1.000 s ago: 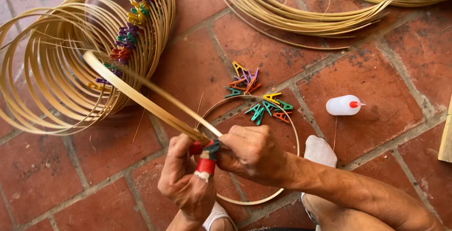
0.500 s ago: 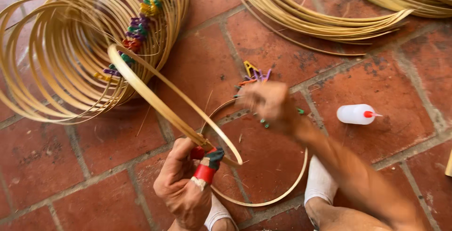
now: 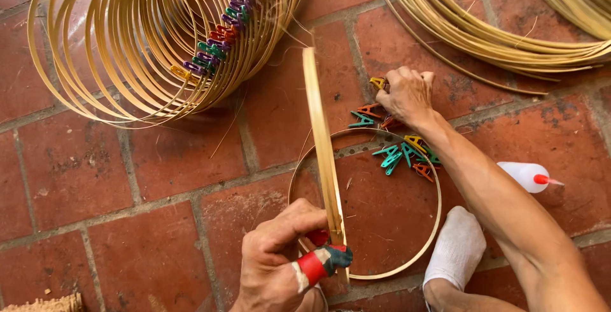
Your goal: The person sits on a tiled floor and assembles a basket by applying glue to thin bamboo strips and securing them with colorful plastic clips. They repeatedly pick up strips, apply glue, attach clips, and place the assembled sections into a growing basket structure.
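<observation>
My left hand (image 3: 280, 264), its thumb wrapped in red, white and green tape, pinches the near edge of a thin bamboo hoop (image 3: 321, 153) held upright and seen edge-on. My right hand (image 3: 404, 96) reaches out over a pile of small coloured plastic clips (image 3: 398, 143) on the brick floor, fingers closed around a yellow clip (image 3: 379, 83) at the pile's far edge. A flat bamboo ring (image 3: 423, 248) lies on the floor under the pile and beneath the held hoop.
A stack of finished bamboo hoops (image 3: 114, 51) pinned with coloured clips lies at the upper left. Coils of bamboo strips (image 3: 496, 38) lie at the upper right. A small white squeeze bottle with a red tip (image 3: 525, 175) lies at the right. A white-socked foot (image 3: 455, 251) rests near the ring.
My right hand left the hoop's joint and reached out to the clip pile. The held hoop swung from a slant to nearly straight away from me.
</observation>
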